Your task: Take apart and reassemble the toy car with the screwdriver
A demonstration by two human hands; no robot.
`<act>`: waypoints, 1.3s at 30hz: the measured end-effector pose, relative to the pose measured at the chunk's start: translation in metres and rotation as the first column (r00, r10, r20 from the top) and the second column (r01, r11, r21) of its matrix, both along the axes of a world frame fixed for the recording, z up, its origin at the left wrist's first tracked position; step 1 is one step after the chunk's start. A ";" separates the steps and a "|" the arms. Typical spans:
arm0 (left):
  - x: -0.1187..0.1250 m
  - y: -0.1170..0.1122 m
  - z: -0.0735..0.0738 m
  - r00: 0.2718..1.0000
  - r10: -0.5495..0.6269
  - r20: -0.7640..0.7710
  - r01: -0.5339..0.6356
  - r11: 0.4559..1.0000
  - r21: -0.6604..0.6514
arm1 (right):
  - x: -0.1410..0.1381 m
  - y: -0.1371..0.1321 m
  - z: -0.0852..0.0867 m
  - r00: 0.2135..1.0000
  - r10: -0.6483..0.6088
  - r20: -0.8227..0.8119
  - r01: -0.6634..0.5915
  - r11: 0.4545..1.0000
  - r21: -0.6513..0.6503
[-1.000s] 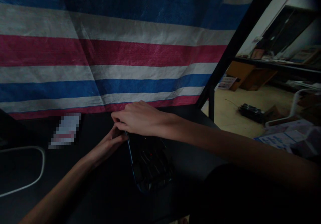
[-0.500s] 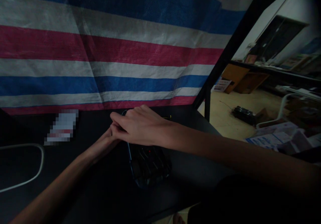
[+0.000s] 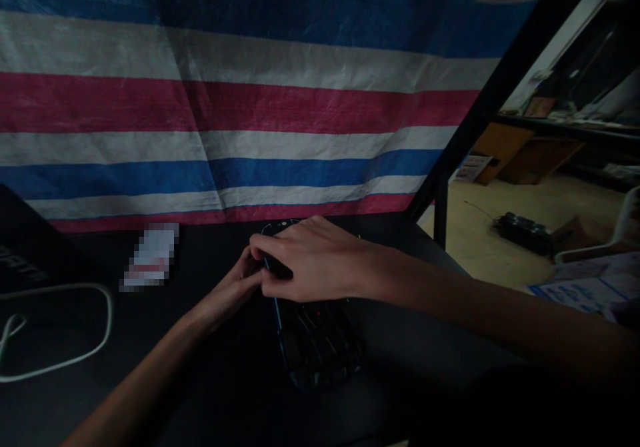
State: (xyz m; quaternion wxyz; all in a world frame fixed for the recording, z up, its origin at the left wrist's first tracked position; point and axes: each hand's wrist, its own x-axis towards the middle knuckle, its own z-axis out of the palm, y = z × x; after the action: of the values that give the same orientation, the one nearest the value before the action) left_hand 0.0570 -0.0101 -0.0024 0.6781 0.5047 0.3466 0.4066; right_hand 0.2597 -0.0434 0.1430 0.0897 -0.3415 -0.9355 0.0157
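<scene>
A black, ribbed object with a blue edge and a small red light point(image 3: 325, 340), shaped somewhat like a toy car, lies on the dark tabletop point(image 3: 215, 380). My right hand point(image 3: 315, 260) reaches across its far half from above, with thumb and index finger bent around its left edge. My left hand point(image 3: 243, 277) is at that same edge from the left, its fingers closed and partly covered by the right fingertips. Whatever small part the fingertips press on is hidden. The scene is dim, and the object's far middle lies under my right hand.
A striped tarp point(image 3: 250, 107) hangs behind the table beside a black frame post point(image 3: 443, 210). A blurred-out white packet point(image 3: 153, 257) and a white cable point(image 3: 107, 313) lie at left. Cartons point(image 3: 543, 160) and a black device point(image 3: 523, 230) stand on the floor at right.
The view has swung left, so everything sits farther right. The right thumb and index finger have spread a little, showing more of the object's left edge; both hands stay on it.
</scene>
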 end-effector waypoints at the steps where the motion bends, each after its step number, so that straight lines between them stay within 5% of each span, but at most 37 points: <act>1: 0.000 -0.001 0.002 1.000 0.005 -0.008 -0.005 1.000 0.006 | 0.001 -0.001 0.000 1.000 0.027 -0.012 -0.027 1.000 -0.016; 4: 0.001 -0.003 0.003 1.000 -0.007 -0.016 0.007 1.000 0.019 | 0.001 0.000 -0.001 0.998 0.063 -0.007 -0.063 0.998 -0.021; 12: -0.001 0.004 -0.009 0.997 -0.063 0.040 0.063 0.998 0.014 | -0.003 -0.001 -0.009 0.993 -0.114 0.027 0.109 0.986 0.128; 16: -0.004 0.007 -0.016 0.999 -0.041 0.016 0.040 0.999 0.037 | 0.001 -0.006 -0.013 0.999 0.019 -0.035 -0.015 0.994 0.110; 25: 0.006 -0.002 0.008 0.998 -0.056 0.012 0.056 0.998 0.040 | 0.008 -0.003 -0.019 0.991 0.031 -0.130 -0.016 0.993 0.118; 32: 0.003 -0.001 0.005 1.000 -0.029 -0.010 0.029 1.000 0.004 | 0.006 -0.012 -0.018 0.987 -0.159 -0.041 0.163 0.976 0.146; 39: 0.005 -0.001 0.007 1.000 -0.027 -0.008 0.027 0.999 0.040 | 0.008 -0.017 -0.017 0.981 -0.079 -0.175 0.085 0.996 0.025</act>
State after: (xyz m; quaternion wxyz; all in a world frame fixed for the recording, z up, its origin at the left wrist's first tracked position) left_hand 0.0620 -0.0113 0.0049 0.6719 0.5245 0.3340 0.4024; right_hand 0.2675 -0.0600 0.1263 0.1772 -0.3755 -0.9094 0.0265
